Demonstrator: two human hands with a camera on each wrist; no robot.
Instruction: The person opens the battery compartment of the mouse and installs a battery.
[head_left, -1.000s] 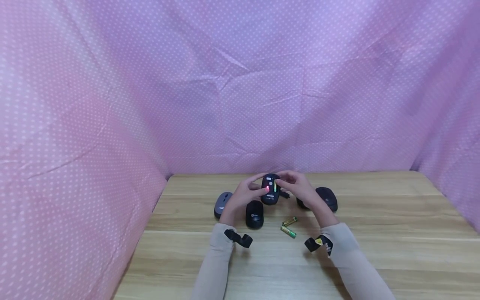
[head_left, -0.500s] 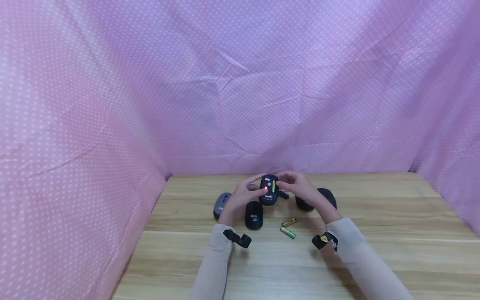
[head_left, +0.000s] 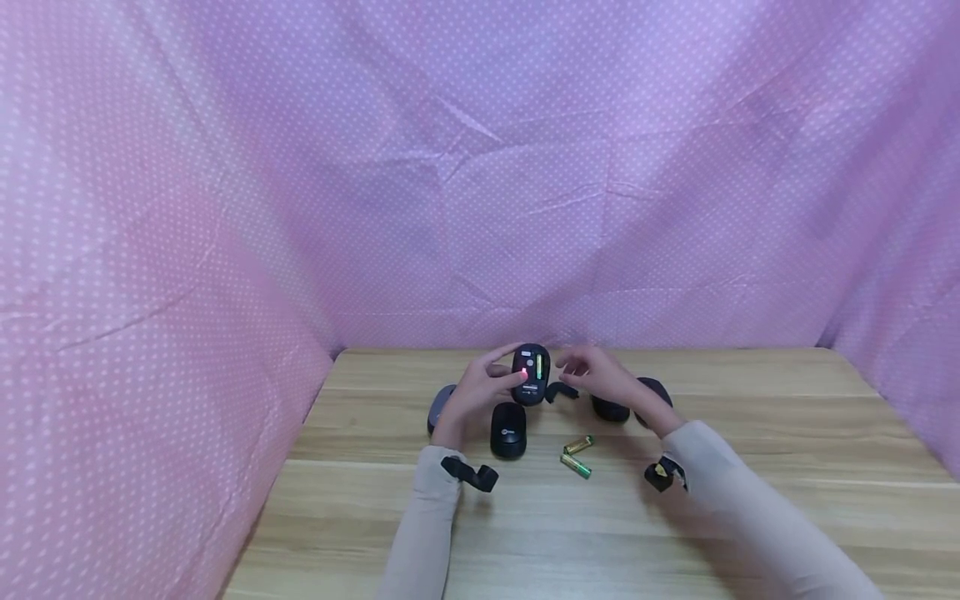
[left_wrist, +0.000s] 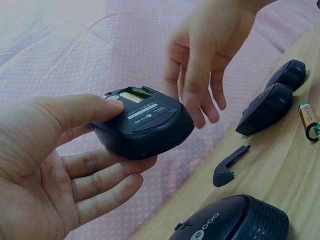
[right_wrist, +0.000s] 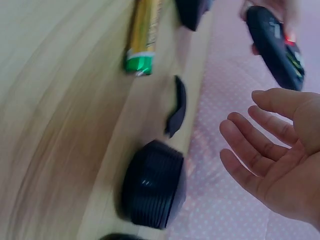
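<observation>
My left hand (head_left: 476,392) grips a black computer mouse (left_wrist: 145,131), thumb on its underside and fingers beneath. The underside faces me, held above the table. A green-and-gold battery (left_wrist: 131,97) lies in its uncovered compartment, and red light glows by my thumb in the head view. To the right of the mouse, my right hand (head_left: 596,375) has loosely bent fingers with nothing between them. Below that hand, a black battery cover (left_wrist: 230,167) with a narrow arm lies on the table.
Two loose batteries (head_left: 576,465) lie mid-table. A black mouse (head_left: 508,429) stands just in front of the left hand, with a grey mouse (head_left: 439,408) left of it. Two more black mice (head_left: 611,410) sit under the right forearm. Pink dotted cloth (head_left: 480,208) hangs behind the table.
My right hand has come off the mouse and its battery and moved slightly right. The left hand has shifted the mouse a little left, uncovering more of the battery cover in the head view.
</observation>
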